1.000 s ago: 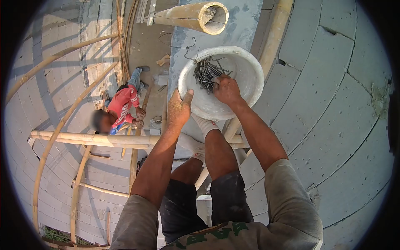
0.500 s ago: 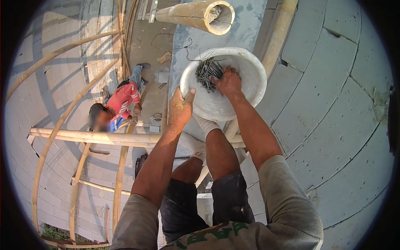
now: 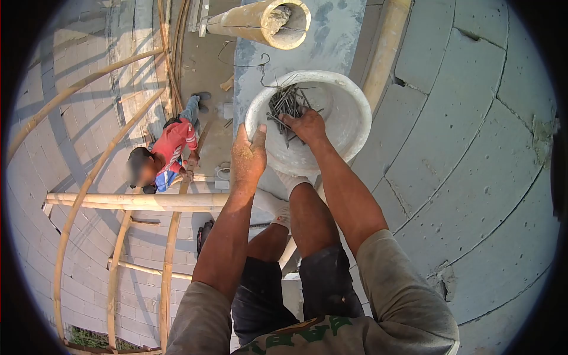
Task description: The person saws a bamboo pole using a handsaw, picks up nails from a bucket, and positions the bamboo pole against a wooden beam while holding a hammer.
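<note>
A round whitish bowl (image 3: 349, 127) is tilted in front of me. My left hand (image 3: 248, 160) grips its lower left rim, thumb on the inside. A tangle of dark nails or metal pins (image 3: 287, 103) lies in the left part of the bowl. My right hand (image 3: 307, 125) reaches inside, its thumb and fingers closed round part of the metal pieces; the fingertips are partly hidden among them. A thin bent wire (image 3: 263, 65) sticks up at the bowl's upper left.
A cut bamboo pole (image 3: 260, 23) lies beyond the bowl on a grey surface (image 3: 331, 50). Another pole (image 3: 387, 47) runs along the block wall (image 3: 461, 136). Bamboo scaffolding (image 3: 142, 200) and a person in red (image 3: 171, 145) are lower left.
The bowl and both hands have shifted slightly left in view. My right hand has moved left and down, its fingers now closed on metal pieces. The other person's head is lower.
</note>
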`<action>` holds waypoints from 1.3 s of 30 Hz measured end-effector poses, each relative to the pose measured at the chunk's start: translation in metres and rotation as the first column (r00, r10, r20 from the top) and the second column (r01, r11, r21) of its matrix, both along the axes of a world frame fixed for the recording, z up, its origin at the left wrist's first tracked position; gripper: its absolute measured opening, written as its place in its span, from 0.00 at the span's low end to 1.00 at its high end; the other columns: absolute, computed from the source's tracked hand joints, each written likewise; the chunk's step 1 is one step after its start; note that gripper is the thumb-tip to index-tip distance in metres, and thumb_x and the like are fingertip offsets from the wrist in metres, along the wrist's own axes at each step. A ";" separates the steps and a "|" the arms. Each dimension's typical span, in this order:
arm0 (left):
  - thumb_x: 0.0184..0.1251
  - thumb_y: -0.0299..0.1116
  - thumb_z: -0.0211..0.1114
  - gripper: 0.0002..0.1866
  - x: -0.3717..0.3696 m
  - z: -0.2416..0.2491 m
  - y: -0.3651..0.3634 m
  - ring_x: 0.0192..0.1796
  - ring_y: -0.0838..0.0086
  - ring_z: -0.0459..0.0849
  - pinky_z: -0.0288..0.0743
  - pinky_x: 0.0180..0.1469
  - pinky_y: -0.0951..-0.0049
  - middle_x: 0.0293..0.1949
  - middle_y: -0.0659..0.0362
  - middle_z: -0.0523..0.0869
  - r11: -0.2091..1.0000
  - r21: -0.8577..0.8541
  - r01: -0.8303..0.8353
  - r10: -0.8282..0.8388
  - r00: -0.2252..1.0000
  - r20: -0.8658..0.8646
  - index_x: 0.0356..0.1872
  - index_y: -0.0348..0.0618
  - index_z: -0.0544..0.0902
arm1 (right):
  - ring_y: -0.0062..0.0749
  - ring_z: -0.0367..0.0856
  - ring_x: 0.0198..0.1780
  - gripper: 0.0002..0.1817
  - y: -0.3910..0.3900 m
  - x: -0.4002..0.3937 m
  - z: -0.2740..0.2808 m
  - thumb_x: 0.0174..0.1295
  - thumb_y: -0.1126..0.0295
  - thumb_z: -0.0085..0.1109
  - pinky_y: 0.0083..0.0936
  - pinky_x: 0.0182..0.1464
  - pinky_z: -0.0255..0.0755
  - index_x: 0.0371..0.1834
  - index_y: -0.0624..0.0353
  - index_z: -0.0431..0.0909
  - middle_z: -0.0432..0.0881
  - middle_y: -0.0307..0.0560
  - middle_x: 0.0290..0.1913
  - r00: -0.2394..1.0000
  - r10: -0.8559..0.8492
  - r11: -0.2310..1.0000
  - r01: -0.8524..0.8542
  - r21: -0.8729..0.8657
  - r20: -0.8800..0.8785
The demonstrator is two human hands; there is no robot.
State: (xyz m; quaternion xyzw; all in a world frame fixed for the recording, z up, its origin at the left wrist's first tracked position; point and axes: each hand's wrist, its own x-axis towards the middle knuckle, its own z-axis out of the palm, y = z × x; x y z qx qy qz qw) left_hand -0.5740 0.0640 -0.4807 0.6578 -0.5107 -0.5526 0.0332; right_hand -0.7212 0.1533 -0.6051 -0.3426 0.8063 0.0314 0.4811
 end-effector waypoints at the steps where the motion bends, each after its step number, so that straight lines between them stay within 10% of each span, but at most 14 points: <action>1: 0.68 0.53 0.61 0.26 -0.001 -0.001 0.000 0.39 0.52 0.83 0.74 0.46 0.59 0.36 0.43 0.84 1.000 -0.022 0.008 -0.008 1.000 0.003 0.47 0.36 0.77 | 0.45 0.78 0.58 0.39 -0.014 0.000 0.023 0.52 0.40 0.61 0.30 0.61 0.70 0.51 0.70 0.78 0.81 0.64 0.52 0.997 -0.059 0.996 0.055 0.071 0.054; 8: 0.66 0.59 0.60 0.31 0.007 -0.011 0.004 0.41 0.51 0.83 0.73 0.47 0.59 0.37 0.43 0.84 0.999 -0.052 0.016 -0.019 0.998 -0.061 0.47 0.34 0.78 | 0.59 0.74 0.55 0.31 -0.015 0.045 0.108 0.56 0.56 0.62 0.38 0.62 0.68 0.56 0.70 0.74 0.77 0.61 0.55 0.999 0.025 0.986 -0.033 -0.161 -0.048; 11: 0.66 0.59 0.60 0.31 0.008 -0.011 0.000 0.40 0.52 0.83 0.73 0.46 0.59 0.36 0.44 0.84 0.996 -0.061 0.060 -0.063 0.997 -0.035 0.47 0.34 0.78 | 0.55 0.78 0.53 0.27 -0.001 0.026 0.097 0.59 0.58 0.62 0.40 0.56 0.72 0.56 0.68 0.76 0.78 0.64 0.53 0.986 -0.098 0.924 0.140 -0.357 0.135; 15: 0.66 0.57 0.61 0.30 0.009 -0.015 0.002 0.39 0.54 0.83 0.73 0.46 0.59 0.34 0.43 0.83 0.994 -0.070 0.078 -0.081 0.996 -0.034 0.46 0.34 0.78 | 0.51 0.84 0.39 0.21 -0.003 -0.014 0.070 0.56 0.71 0.57 0.33 0.47 0.78 0.54 0.66 0.79 0.84 0.58 0.45 0.585 -0.681 0.654 0.756 0.008 0.440; 18: 0.67 0.56 0.61 0.28 0.004 -0.007 -0.001 0.38 0.54 0.82 0.73 0.45 0.59 0.34 0.43 0.83 0.994 -0.069 0.085 -0.087 0.996 -0.025 0.46 0.34 0.77 | 0.50 0.85 0.42 0.12 0.004 -0.028 0.031 0.51 0.71 0.60 0.34 0.49 0.79 0.39 0.61 0.84 0.86 0.58 0.38 0.928 -0.365 0.923 0.350 -0.162 -0.076; 21: 0.67 0.54 0.61 0.27 0.006 -0.010 -0.002 0.38 0.54 0.82 0.73 0.45 0.60 0.34 0.44 0.83 0.996 -0.053 0.078 -0.081 0.996 -0.040 0.47 0.34 0.77 | 0.49 0.86 0.41 0.08 0.005 -0.023 0.013 0.49 0.73 0.60 0.36 0.47 0.80 0.32 0.60 0.84 0.86 0.58 0.37 0.985 -0.026 0.998 0.015 -0.063 -0.170; 28: 0.67 0.52 0.62 0.26 0.005 -0.009 -0.002 0.38 0.52 0.84 0.74 0.44 0.58 0.35 0.41 0.84 0.999 -0.005 0.052 -0.052 0.998 -0.031 0.47 0.34 0.77 | 0.52 0.86 0.40 0.09 0.003 -0.015 0.014 0.49 0.71 0.62 0.37 0.47 0.80 0.32 0.62 0.84 0.86 0.58 0.35 0.962 -0.154 0.988 0.142 -0.068 -0.225; 31: 0.67 0.52 0.63 0.26 0.007 -0.011 -0.002 0.37 0.66 0.81 0.73 0.44 0.65 0.33 0.50 0.84 0.998 0.053 0.038 -0.036 0.999 -0.034 0.47 0.34 0.79 | 0.53 0.85 0.40 0.10 0.000 -0.016 0.013 0.49 0.71 0.62 0.39 0.47 0.80 0.34 0.61 0.83 0.86 0.58 0.36 0.954 -0.175 0.984 0.172 -0.033 -0.243; 33: 0.67 0.52 0.62 0.26 0.008 -0.010 -0.003 0.36 0.56 0.83 0.74 0.43 0.60 0.32 0.45 0.84 0.997 0.037 0.061 -0.060 0.998 -0.016 0.47 0.34 0.78 | 0.54 0.85 0.40 0.11 0.000 -0.016 0.016 0.49 0.71 0.62 0.40 0.46 0.80 0.37 0.61 0.82 0.85 0.58 0.38 0.949 -0.169 0.985 0.171 -0.017 -0.267; 39: 0.67 0.52 0.62 0.25 0.010 -0.013 0.000 0.35 0.51 0.84 0.75 0.42 0.58 0.30 0.43 0.84 0.996 0.046 0.073 -0.073 0.997 0.016 0.45 0.34 0.78 | 0.53 0.85 0.39 0.13 0.001 -0.023 0.024 0.48 0.72 0.62 0.42 0.43 0.80 0.39 0.59 0.77 0.82 0.55 0.42 0.951 0.177 0.959 -0.225 -0.172 -0.254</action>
